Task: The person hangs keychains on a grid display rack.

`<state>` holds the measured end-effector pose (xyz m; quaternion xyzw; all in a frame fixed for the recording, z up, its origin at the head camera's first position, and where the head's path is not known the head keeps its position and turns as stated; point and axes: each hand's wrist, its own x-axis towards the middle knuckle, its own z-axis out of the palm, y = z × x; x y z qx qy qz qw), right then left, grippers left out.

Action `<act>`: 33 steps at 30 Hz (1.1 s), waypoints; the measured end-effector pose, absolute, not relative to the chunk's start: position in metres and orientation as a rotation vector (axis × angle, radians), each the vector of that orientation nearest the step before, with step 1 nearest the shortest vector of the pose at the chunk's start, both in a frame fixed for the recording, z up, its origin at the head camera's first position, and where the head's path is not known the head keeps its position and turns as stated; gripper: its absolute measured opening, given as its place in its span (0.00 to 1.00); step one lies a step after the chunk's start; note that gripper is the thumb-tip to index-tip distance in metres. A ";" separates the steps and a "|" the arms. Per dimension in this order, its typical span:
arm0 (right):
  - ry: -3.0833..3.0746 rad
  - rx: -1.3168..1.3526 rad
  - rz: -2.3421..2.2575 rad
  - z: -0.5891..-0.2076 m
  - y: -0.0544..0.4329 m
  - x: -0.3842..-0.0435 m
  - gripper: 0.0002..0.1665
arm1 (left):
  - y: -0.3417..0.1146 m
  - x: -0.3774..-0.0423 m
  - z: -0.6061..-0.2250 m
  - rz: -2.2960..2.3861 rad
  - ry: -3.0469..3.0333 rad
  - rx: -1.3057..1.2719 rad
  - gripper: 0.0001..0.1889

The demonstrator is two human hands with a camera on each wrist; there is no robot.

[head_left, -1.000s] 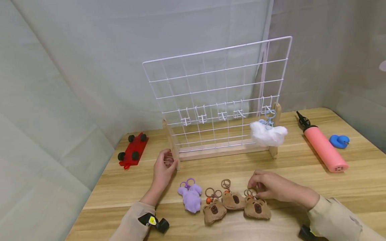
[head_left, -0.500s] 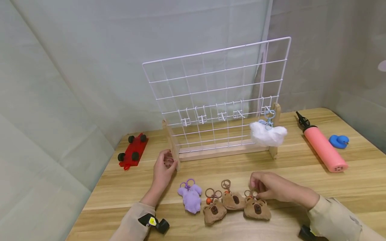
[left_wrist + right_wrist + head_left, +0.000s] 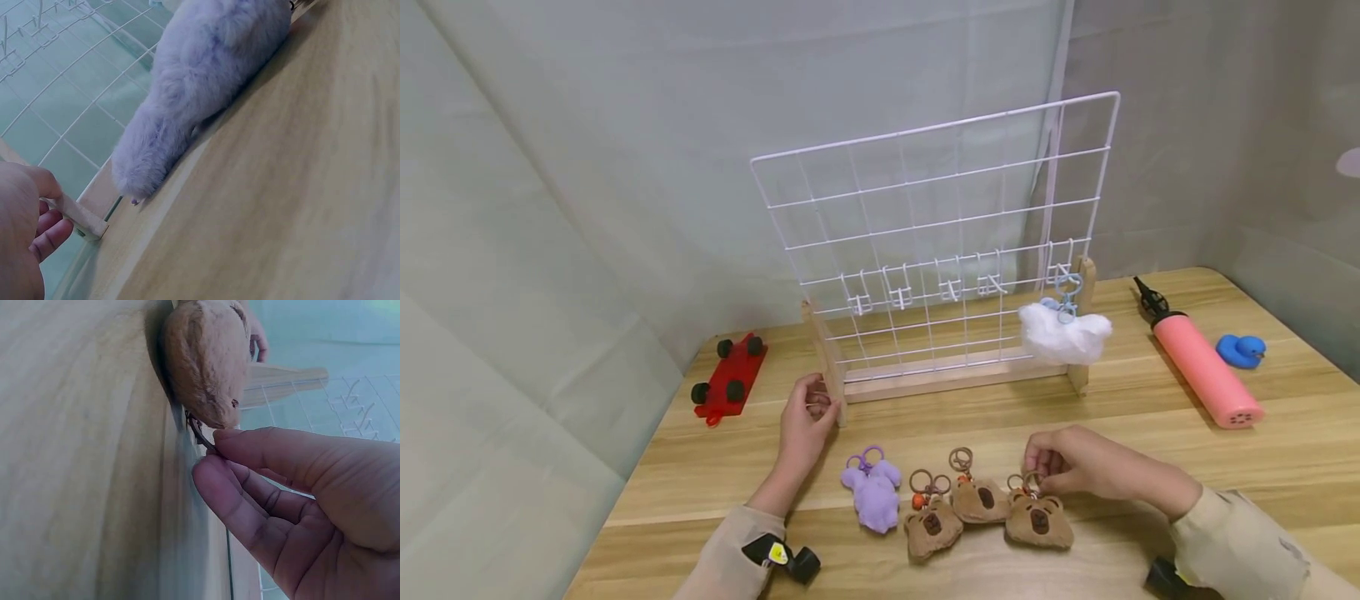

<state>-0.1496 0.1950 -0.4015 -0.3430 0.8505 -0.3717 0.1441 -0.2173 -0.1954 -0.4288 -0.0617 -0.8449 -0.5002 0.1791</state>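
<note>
My right hand [image 3: 1086, 462] pinches the key ring of the rightmost brown bear plush keychain [image 3: 1039, 523] between thumb and index finger. In the right wrist view the thin ring [image 3: 201, 434] runs from those fingertips to the plush [image 3: 203, 359], which lies on the table. At the wire grid rack [image 3: 925, 225], my left hand [image 3: 805, 425] grips the left wooden side support [image 3: 831, 358] near its foot. Two more brown bear keychains [image 3: 934, 529] and a purple plush keychain [image 3: 876, 500] lie between the hands. A white plush keychain [image 3: 1063, 333] hangs on the rack's right hook.
Several white hooks [image 3: 951, 287] line the grid left of the white plush. A red toy car chassis [image 3: 730, 379] with black wheels lies at the left. To the right are a pink hand pump [image 3: 1210, 367] and a blue rubber duck [image 3: 1241, 351].
The right hand's fingers have drawn in on the bear keychain's ring and now pinch it. The left hand stays at the rack's wooden support. The keychains have stayed in place.
</note>
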 end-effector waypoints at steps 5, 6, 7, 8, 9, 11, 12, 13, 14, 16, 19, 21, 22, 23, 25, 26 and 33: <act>2.444 -1.028 -1.073 -0.398 0.197 -0.150 0.06 | -0.196 -0.218 -0.429 -1.425 -2.384 -0.174 0.24; 2.441 -1.037 -1.076 -0.397 0.198 -0.149 0.05 | -0.196 -0.218 -0.430 -1.425 -2.383 -0.175 0.24; 2.439 -1.049 -1.079 -0.396 0.199 -0.149 0.05 | -0.196 -0.218 -0.430 -1.426 -2.382 -0.175 0.24; 2.439 -1.060 -1.082 -0.395 0.199 -0.149 0.05 | -0.196 -0.218 -0.430 -1.426 -2.380 -0.176 0.24; 2.439 -1.075 -1.085 -0.394 0.200 -0.149 0.04 | -0.195 -0.218 -0.431 -1.426 -2.378 -0.178 0.24; 2.452 -1.099 -1.081 -0.392 0.200 -0.149 0.04 | -0.195 -0.218 -0.431 -1.425 -2.377 -0.182 0.23; 2.459 -1.111 -1.078 -0.391 0.201 -0.149 0.04 | -0.195 -0.219 -0.431 -1.427 -2.376 -0.183 0.23; 2.469 -1.119 -1.070 -0.390 0.201 -0.149 0.05 | -0.195 -0.219 -0.431 -1.430 -2.373 -0.184 0.23; 2.479 -1.126 -1.061 -0.388 0.202 -0.149 0.05 | -0.196 -0.219 -0.432 -1.430 -2.372 -0.185 0.23; 2.492 -1.128 -1.049 -0.385 0.204 -0.149 0.06 | -0.196 -0.220 -0.432 -1.440 -2.366 -0.184 0.23; 2.509 -1.138 -1.040 -0.378 0.206 -0.149 0.08 | -0.196 -0.219 -0.432 -1.435 -2.362 -0.188 0.23; 2.515 -1.162 -1.046 -0.374 0.207 -0.150 0.08 | -0.195 -0.219 -0.432 -1.430 -2.362 -0.191 0.23; 2.515 -1.172 -1.049 -0.372 0.208 -0.150 0.08 | -0.195 -0.219 -0.432 -1.423 -2.364 -0.194 0.23; 2.517 -1.185 -1.051 -0.370 0.208 -0.151 0.08 | -0.195 -0.218 -0.432 -1.417 -2.366 -0.195 0.23; 2.515 -1.204 -1.053 -0.367 0.208 -0.152 0.07 | -0.195 -0.218 -0.432 -1.413 -2.370 -0.193 0.23; 2.512 -1.209 -1.053 -0.366 0.209 -0.152 0.07 | -0.195 -0.219 -0.432 -1.413 -2.370 -0.191 0.23; 2.503 -1.169 -1.037 -0.356 0.211 -0.151 0.06 | -0.196 -0.219 -0.431 -1.407 -2.364 -0.191 0.24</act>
